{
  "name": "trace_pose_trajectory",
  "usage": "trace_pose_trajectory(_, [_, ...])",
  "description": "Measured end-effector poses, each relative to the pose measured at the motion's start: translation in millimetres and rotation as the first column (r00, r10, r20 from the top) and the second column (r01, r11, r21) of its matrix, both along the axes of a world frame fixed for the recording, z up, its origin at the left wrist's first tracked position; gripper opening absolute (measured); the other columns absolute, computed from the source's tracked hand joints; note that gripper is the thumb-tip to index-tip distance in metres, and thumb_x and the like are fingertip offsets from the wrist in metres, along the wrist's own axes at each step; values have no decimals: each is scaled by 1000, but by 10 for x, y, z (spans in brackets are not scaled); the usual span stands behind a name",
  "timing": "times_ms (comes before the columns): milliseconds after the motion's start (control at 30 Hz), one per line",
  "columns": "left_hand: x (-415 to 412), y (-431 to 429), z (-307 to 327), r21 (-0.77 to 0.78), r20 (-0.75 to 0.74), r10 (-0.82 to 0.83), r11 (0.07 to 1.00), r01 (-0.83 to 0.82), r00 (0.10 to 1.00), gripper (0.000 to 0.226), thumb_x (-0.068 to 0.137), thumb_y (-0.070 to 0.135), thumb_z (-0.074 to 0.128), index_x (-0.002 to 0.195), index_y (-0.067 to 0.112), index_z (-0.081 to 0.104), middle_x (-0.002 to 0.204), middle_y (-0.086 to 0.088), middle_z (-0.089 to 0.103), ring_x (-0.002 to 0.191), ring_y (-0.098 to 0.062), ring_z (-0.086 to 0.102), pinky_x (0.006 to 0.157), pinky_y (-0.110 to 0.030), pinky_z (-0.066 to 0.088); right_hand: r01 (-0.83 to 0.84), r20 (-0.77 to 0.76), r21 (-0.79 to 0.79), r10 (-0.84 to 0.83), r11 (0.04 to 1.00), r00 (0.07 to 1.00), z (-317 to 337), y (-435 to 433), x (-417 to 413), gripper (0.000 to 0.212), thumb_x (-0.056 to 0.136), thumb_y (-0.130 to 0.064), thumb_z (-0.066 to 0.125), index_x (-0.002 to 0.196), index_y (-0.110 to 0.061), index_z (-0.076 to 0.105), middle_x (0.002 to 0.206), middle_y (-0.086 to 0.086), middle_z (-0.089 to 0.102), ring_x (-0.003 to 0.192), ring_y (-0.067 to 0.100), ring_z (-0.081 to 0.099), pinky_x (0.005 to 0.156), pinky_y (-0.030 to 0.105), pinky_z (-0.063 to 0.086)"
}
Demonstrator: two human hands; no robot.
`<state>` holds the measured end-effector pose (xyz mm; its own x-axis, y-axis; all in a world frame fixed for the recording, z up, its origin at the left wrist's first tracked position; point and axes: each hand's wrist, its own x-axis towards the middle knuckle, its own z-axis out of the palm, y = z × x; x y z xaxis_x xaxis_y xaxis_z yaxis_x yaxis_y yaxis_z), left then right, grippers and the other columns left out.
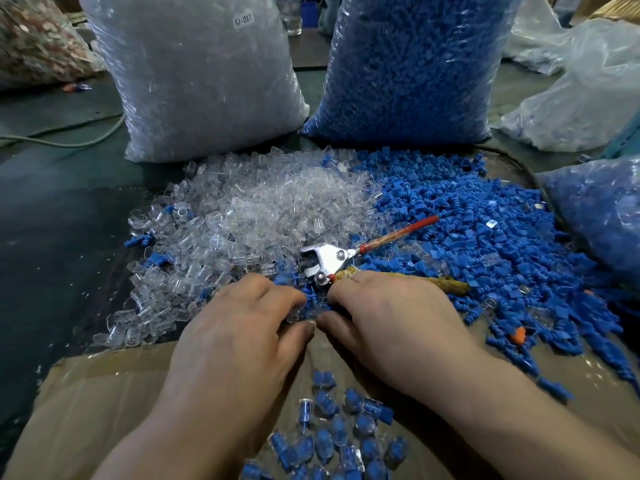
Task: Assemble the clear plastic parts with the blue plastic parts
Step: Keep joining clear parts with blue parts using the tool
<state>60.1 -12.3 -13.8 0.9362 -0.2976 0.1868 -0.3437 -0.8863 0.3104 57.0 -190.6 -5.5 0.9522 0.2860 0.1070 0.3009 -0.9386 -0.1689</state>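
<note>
A metal crimping tool (327, 259), with one red handle and one cord-wrapped handle, lies on the dark worktop (62, 220). Just on the near side of the tool, the left hand (242, 327) and right hand (391, 323) meet, thumbs touching tip to tip and fingers curled downward. The left hand pinches a clear part (294, 315) that shows between its thumb and forefinger. The right hand's fingertips sit against a blue part (317, 296) close under the tool's head, but its grip is hidden and it cannot be told whether it holds anything.

Beyond the tool and to its left spreads the heap of clear parts (277, 202). To the tool's right spreads the heap of blue parts (467, 230), under both handles. Far behind the tool stand a bag of clear parts (194, 81) and a bag of blue parts (408, 71), side by side. Nearer than the tool, below the wrists, joined blue-and-clear pieces (332, 434) lie in a cardboard box (104, 393).
</note>
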Motion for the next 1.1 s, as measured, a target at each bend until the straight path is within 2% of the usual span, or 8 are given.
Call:
trace_pose_trajectory(100, [21, -7, -16, -39, 10, 5, 999, -4, 1000, 23, 83, 48, 58, 99, 37, 71, 88, 19, 58, 81, -6, 56, 64, -19, 37, -32, 6, 1, 32, 999, 999, -10, -7, -6, 28, 95, -56, 33, 91, -32, 46, 84, -10, 46, 81, 18, 55, 58, 33, 27])
trace_pose_trajectory(300, [9, -22, -23, -82, 33, 12, 997, -10, 999, 13, 85, 35, 64, 94, 33, 72, 85, 16, 59, 75, -9, 60, 63, -25, 45, -43, 38, -5, 44, 999, 998, -18, 5, -15, 25, 95, -53, 35, 84, -30, 35, 77, -11, 39, 68, 17, 44, 57, 32, 27])
trace_pose_trajectory(433, [-6, -27, -30, -92, 15, 1, 996, 0, 1000, 27, 81, 41, 62, 106, 36, 71, 91, 18, 57, 76, -6, 58, 61, -16, 38, -48, 48, -23, 49, 999, 998, -22, 7, -23, 24, 95, -47, 36, 90, -27, 50, 79, -10, 51, 68, 16, 52, 54, 32, 29])
trace_pose_trajectory(533, [-13, -33, -36, -105, 3, -44, 993, 44, 999, 28, 81, 43, 60, 106, 37, 71, 92, 19, 53, 76, -6, 58, 62, -23, 45, -73, 43, -19, 74, 997, 996, -11, 6, -11, 24, 94, -46, 38, 90, -27, 52, 77, -11, 48, 63, 14, 45, 53, 31, 30])
trace_pose_trajectory(700, [0, -20, -47, -190, -3, -56, 980, 54, 998, 19, 81, 47, 59, 96, 38, 67, 93, 23, 51, 80, 2, 55, 67, -17, 42, -82, 18, 50, 82, 995, 996, 9, 7, -24, 21, 95, -45, 40, 94, -27, 51, 83, -10, 54, 70, 16, 50, 56, 33, 34])
trace_pose_trajectory(867, [-9, -48, -12, -290, 17, -33, 956, 37, 999, 6, 80, 39, 64, 82, 35, 62, 86, 20, 60, 81, -3, 59, 65, -27, 51, -71, -7, 171, 73, 983, 997, 44, 8, -42, 17, 94, -46, 36, 94, -31, 45, 81, -12, 53, 67, 12, 48, 59, 32, 35])
trace_pose_trajectory(1000, [-47, -39, 27, -595, -151, 76, 789, -152, 986, 17, 73, 45, 67, 89, 41, 65, 82, 21, 70, 69, -3, 67, 56, -27, 59, -5, -7, 313, 8, 950, 1000, 51, 9, -64, 12, 95, -45, 38, 88, -36, 39, 72, -14, 50, 62, 6, 49, 54, 28, 35])
trace_pose_trajectory(1100, [-43, -4, 65, -751, -288, 44, 609, -254, 957, 28, 62, 51, 74, 86, 38, 68, 73, 4, 74, 61, -12, 70, 54, -31, 59, 117, -69, 532, -95, 839, 993, 51, -40, -79, 8, 92, -40, 54, 87, -35, 51, 68, -13, 59, 62, 2, 55, 50, 21, 44])
